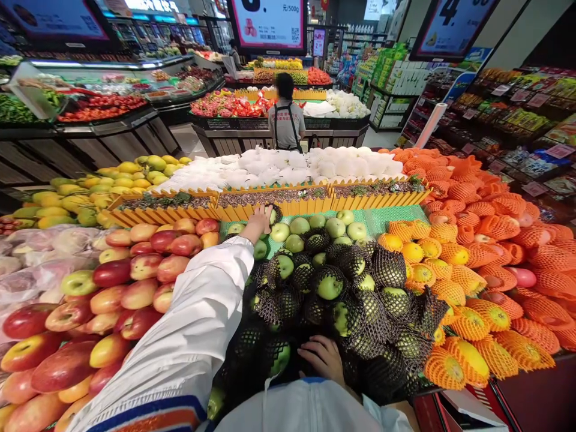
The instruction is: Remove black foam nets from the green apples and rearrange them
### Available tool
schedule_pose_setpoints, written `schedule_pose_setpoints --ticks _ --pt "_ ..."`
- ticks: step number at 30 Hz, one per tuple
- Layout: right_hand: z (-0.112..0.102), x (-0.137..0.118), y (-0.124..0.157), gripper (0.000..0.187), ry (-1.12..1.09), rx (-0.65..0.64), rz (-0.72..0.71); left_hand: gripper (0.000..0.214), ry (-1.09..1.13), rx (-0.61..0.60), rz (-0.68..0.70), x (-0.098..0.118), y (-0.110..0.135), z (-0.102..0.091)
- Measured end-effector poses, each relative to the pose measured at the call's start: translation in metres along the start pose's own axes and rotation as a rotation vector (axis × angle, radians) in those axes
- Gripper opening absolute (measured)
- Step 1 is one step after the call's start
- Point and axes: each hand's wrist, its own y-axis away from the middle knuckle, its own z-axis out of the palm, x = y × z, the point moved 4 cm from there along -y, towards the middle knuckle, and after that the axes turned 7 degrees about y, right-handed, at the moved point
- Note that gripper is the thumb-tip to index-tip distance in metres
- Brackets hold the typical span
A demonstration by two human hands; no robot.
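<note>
Red apples (135, 270) left of left hand. Left hand (258, 223) stretched far out at green apple (275, 215) by yellow fence (252, 210); touching or grasping, cannot tell. Right of it, bare apples (335, 227), unnetted. Nearer, netted apples (328, 282): seemingly most of pile sleeved. Right hand (324, 359) near body, released, flat on nets. Green apple round, no long axis; stem direction unreadable.

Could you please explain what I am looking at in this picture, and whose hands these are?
No machine here: the one picture comes from a camera worn on a person's head, looking forward and down. Their left hand, on the white-sleeved arm, reaches a netted apple in the far row; whether it grips, I cannot tell. Their right hand rests near the front on green apples in black nets. Red apples lie left, oranges in orange nets right. Another person stands beyond.
</note>
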Motion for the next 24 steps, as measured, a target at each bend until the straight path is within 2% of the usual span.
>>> schedule_pose_setpoints --ticks 4,8,10,13,15,19,24 --pt "-0.003 -0.003 -0.012 0.032 -0.002 -0.071 0.019 0.116 -0.023 -0.007 -0.002 0.007 0.025 -0.003" --pt "-0.011 -0.01 -0.023 0.035 0.026 -0.152 0.051 0.098 -0.047 -0.019 0.027 0.007 0.082 -0.002" --pt "-0.016 -0.016 -0.026 0.037 0.057 -0.194 0.077 0.089 -0.045 -0.008 0.062 0.003 0.122 -0.003" --pt "-0.025 -0.024 -0.026 0.049 0.115 -0.256 0.098 0.082 0.016 0.125 0.164 -0.009 0.195 -0.01" --pt "-0.031 -0.029 -0.024 0.061 0.149 -0.274 0.102 0.079 0.081 0.197 0.179 -0.023 0.247 -0.013" --pt "-0.043 -0.028 -0.014 0.087 0.192 -0.327 0.129 0.081 0.178 0.285 0.091 -0.052 0.342 -0.009" --pt "-0.051 -0.017 -0.003 0.101 0.182 -0.396 0.097 0.076 0.237 0.418 -0.08 -0.068 0.429 0.013"
